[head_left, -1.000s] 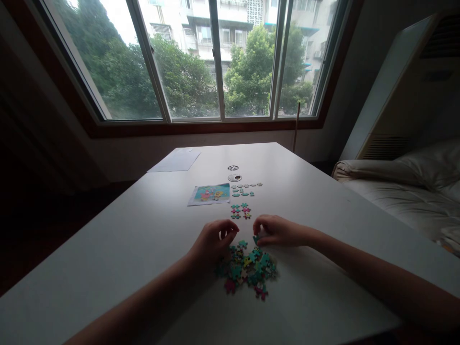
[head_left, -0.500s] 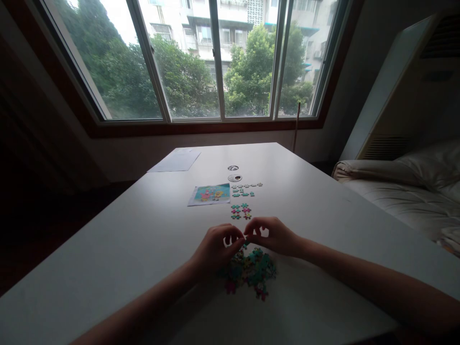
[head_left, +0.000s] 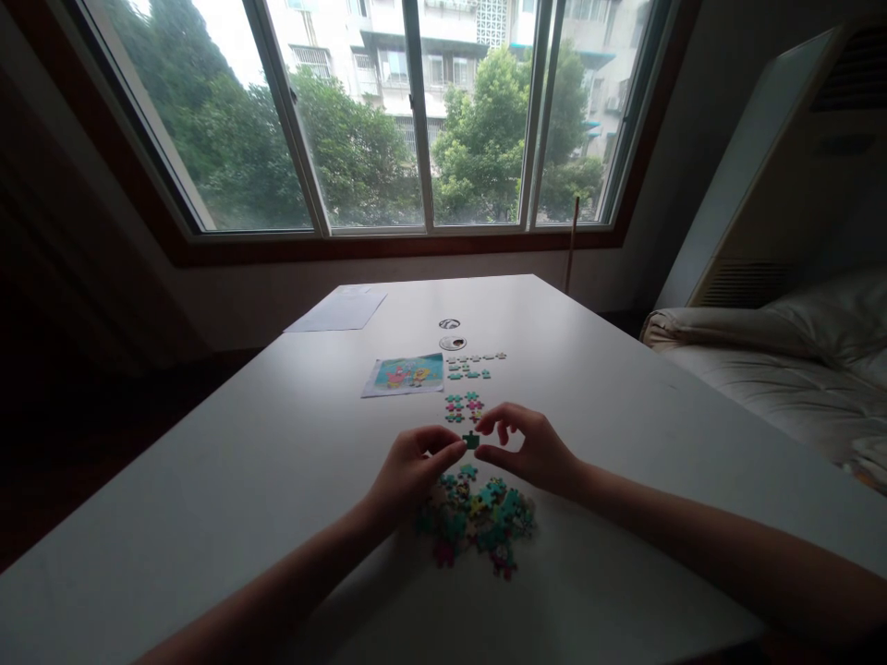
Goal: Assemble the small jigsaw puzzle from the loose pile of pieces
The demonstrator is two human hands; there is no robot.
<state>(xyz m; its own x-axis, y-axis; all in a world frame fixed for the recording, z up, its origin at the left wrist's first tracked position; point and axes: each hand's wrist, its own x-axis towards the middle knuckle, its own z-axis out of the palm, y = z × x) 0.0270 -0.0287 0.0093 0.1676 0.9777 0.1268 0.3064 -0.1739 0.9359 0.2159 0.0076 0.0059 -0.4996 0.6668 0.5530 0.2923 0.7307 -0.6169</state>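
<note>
Between finger and thumb of my left hand [head_left: 414, 465] is a green puzzle piece [head_left: 471, 441], raised above the table. Close to its right edge, my right hand [head_left: 530, 450] has its thumb and fingers apart, with nothing visible between them. Just below both hands lies a loose pile of puzzle pieces [head_left: 485, 522], mostly green with some pink and yellow. Beyond the hands, several puzzle pieces [head_left: 464, 406] lie in short rows, green and pink nearer me. Further rows of pieces [head_left: 475, 366] sit behind them, beside a colourful picture sheet [head_left: 408, 373].
The white table [head_left: 277, 443] stretches toward the window. Two small round items [head_left: 453, 343] lie past the rows, and a paper sheet [head_left: 336, 310] rests at the far left. A pale padded seat [head_left: 748, 360] stands to the right.
My right hand has opened and drawn slightly right from the pinch beside my left hand. The green piece now shows clearly in my left fingers.
</note>
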